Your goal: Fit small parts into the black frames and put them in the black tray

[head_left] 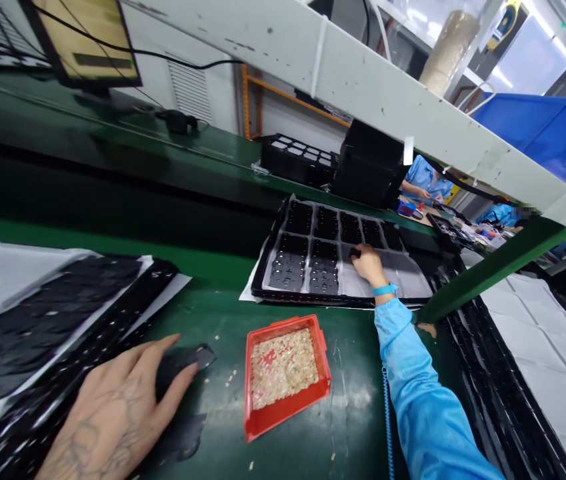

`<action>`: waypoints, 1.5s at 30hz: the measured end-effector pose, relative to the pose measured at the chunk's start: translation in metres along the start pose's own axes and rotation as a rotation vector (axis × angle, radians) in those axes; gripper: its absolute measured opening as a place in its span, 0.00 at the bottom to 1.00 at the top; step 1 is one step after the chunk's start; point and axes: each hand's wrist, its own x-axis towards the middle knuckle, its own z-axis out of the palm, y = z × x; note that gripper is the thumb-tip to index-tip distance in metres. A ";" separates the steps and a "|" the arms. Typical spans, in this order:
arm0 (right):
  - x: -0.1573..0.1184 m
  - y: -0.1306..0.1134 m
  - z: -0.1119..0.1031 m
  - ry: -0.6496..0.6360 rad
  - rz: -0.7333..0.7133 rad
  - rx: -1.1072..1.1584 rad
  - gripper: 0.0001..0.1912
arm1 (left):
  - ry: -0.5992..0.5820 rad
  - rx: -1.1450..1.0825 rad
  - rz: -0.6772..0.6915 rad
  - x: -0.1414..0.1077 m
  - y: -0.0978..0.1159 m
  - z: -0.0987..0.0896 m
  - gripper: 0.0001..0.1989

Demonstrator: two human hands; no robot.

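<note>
My left hand (123,400), tattooed on its back, has its fingers and thumb apart around a thin black part (203,357) near the left tray's edge. Another dark piece (187,437) lies on the green table just below. My right hand (369,263), in a blue sleeve and wristband, pinches a small black part (355,253) over the middle tray (263,293). That tray has black parts in its back row and in the two front-left compartments; white lining shows beneath my hand. A red bin (283,421) of small pale pieces stands between my arms.
A tray of black parts (63,300) lies at the left, and stacked white-lined trays (543,340) at the right. A green post (497,267) and pale beam (363,93) cross the view. Black boxes (373,163) stand behind. People in blue (425,177) sit farther back. A monitor (87,40) stands upper left.
</note>
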 end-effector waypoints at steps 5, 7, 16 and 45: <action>-0.056 -0.075 -0.028 -0.202 -0.226 0.362 0.10 | 0.068 -0.380 -0.009 -0.005 0.049 -0.018 0.18; -0.098 -0.115 -0.020 -0.393 -0.299 0.749 0.16 | -0.031 -0.673 0.059 -0.012 0.070 -0.024 0.18; -0.180 -0.163 0.009 -0.956 -0.267 1.191 0.18 | -0.071 -0.938 -0.244 -0.020 0.086 -0.021 0.19; -0.166 -0.159 0.009 -0.912 -0.639 0.496 0.07 | 0.115 -0.396 0.125 -0.022 0.091 -0.024 0.14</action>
